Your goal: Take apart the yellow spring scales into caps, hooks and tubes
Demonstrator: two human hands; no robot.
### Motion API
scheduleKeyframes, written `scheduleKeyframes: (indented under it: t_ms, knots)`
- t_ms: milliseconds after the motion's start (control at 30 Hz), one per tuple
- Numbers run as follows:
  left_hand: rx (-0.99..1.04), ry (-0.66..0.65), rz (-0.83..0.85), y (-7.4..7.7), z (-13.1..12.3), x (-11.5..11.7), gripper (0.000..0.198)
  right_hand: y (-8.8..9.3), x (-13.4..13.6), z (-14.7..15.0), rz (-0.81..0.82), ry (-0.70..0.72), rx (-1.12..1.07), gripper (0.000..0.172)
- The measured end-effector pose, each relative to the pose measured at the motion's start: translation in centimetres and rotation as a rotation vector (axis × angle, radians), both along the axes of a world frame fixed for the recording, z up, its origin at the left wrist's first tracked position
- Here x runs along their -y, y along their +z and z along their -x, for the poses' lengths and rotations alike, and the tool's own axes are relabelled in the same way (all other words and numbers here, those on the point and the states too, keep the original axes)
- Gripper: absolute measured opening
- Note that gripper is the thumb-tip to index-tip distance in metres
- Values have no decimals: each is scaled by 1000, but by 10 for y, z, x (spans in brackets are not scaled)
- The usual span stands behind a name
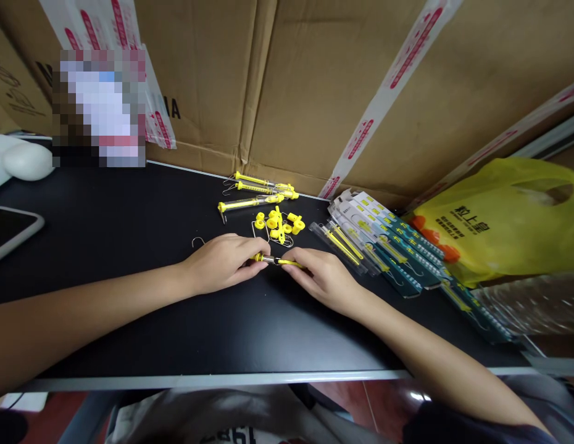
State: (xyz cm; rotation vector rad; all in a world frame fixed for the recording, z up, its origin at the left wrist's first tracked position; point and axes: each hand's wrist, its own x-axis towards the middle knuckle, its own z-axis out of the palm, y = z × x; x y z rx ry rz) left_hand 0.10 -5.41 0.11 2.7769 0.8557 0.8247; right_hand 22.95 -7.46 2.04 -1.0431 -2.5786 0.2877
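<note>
In the head view, both hands meet near the middle of the frame, above a black surface [250,339]. The left hand [217,265] pinches a small spring scale [268,259] in narrowly closed fingers, which cover part of its body; its metal end shows just beyond them. The right hand [328,280] grips a yellow strip [289,263] between thumb and fingers, the strip's tip at the metal end. A wire hook [197,241] juts out to the left of the left hand.

Just above the hands lies a cluster of loose yellow pieces [278,227], with bent wire among them. Farther up, three yellow scales [254,202] lie near the cardboard [199,80]. Right of centre, clear tubes [340,245] with yellow strips inside lie beside overlapping boxes [384,231]. A yellow plastic bag [523,213] fills the right side, and a phone [12,228] lies at the left edge.
</note>
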Motion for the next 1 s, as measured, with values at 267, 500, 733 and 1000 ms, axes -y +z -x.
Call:
scheduleKeyframes:
  t_ms: [267, 500, 733, 1000]
  knots:
    - [-42, -12, 141, -1, -2, 2, 22, -2, 3, 0, -204, 8, 124, 24]
    - [-40, -29, 123, -3, -2, -1, 21, -2, 4, 1, -348, -12, 287, 30]
    - [-54, -95, 76, -5, -1, -2, 18, -12, 5, 6, -44, -70, 147, 21]
    - [-152, -36, -46, -9, 0, -2, 19, -8, 6, 9, 265, -42, -89, 21]
